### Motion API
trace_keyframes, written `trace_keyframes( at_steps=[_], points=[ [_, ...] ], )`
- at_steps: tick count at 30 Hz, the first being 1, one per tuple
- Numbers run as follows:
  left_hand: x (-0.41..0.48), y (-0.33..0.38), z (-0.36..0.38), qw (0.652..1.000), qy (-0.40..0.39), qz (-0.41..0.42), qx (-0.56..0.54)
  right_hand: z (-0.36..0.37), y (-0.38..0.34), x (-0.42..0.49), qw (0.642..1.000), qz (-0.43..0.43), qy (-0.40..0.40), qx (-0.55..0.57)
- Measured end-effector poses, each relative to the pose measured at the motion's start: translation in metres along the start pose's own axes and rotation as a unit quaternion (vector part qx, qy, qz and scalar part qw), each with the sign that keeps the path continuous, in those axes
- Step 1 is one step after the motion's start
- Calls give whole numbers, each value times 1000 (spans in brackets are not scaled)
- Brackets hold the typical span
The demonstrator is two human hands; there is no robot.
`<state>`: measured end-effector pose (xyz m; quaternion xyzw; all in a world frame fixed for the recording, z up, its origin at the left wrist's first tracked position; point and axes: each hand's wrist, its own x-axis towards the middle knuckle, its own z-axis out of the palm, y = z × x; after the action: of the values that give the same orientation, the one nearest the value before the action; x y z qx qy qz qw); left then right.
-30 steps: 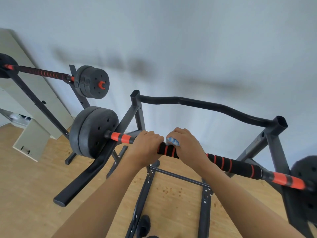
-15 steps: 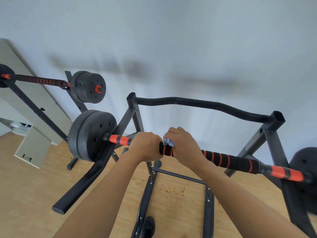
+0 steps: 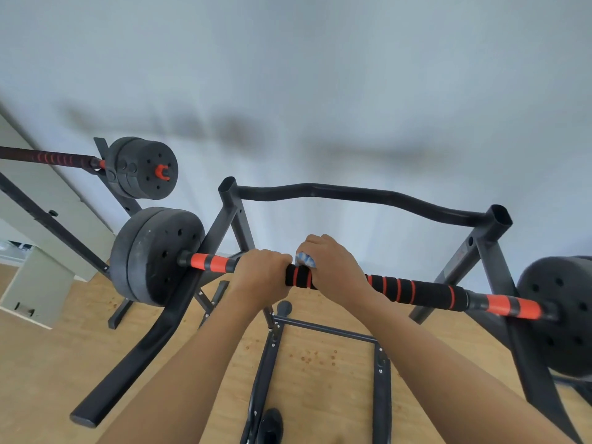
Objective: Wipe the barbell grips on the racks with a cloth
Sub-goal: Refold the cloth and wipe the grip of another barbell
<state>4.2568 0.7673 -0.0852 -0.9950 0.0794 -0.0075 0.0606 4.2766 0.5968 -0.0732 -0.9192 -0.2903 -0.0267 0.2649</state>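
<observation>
I had the left hand (image 3: 261, 277) wrapped bare round the black foam barbell grip with red rings (image 3: 416, 291), which lay across the black steel rack (image 3: 493, 251). The right hand (image 3: 333, 270) was curled round it just beside, pressing the small blue-and-white cloth (image 3: 306, 259) to the foam. I judged the bunched cloth could slip from under that hand, or a hard push could roll the bar on its rests; a faint red mark on the right upright was too small to read.
</observation>
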Motion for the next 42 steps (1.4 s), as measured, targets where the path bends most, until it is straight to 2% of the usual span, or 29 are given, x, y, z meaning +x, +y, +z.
trace_keyframes(
  at_steps=[4,11,13,16,19,20,22,27,32,34,37,39,42],
  points=[
    [11,-6,-10,998,-53,31,15,5,5,3,999,-18,12,-25],
    [39,-16,-25,974,-200,74,-78,-1,11,10,1000,-22,-6,-13],
    [39,-19,-25,977,-166,87,-97,-2,12,13,1000,-26,-7,-8],
    [25,-16,-9,994,3,111,-23,-3,18,19,999,-22,-21,-10],
    [12,-5,14,993,110,42,-26,-4,21,30,999,9,-46,-3],
    [12,-2,14,992,118,14,-37,-4,21,33,999,15,-51,-1],
    [18,3,5,997,65,-11,-29,-6,20,33,998,16,-59,-2],
    [35,-7,-9,1000,-26,16,-1,-6,20,33,999,0,-34,2],
    [56,-14,-22,989,-126,57,-48,-7,22,32,1000,-11,-21,14],
    [58,-16,-23,991,-105,71,-37,-7,25,33,999,-16,-19,21],
    [45,-9,-6,997,25,70,13,-7,29,38,1000,-13,-15,11],
    [40,-3,3,996,83,34,-13,-5,31,43,1000,-9,-12,1],
    [44,-4,3,997,72,13,-24,-5,30,43,1000,-10,-9,0]
  ],
)
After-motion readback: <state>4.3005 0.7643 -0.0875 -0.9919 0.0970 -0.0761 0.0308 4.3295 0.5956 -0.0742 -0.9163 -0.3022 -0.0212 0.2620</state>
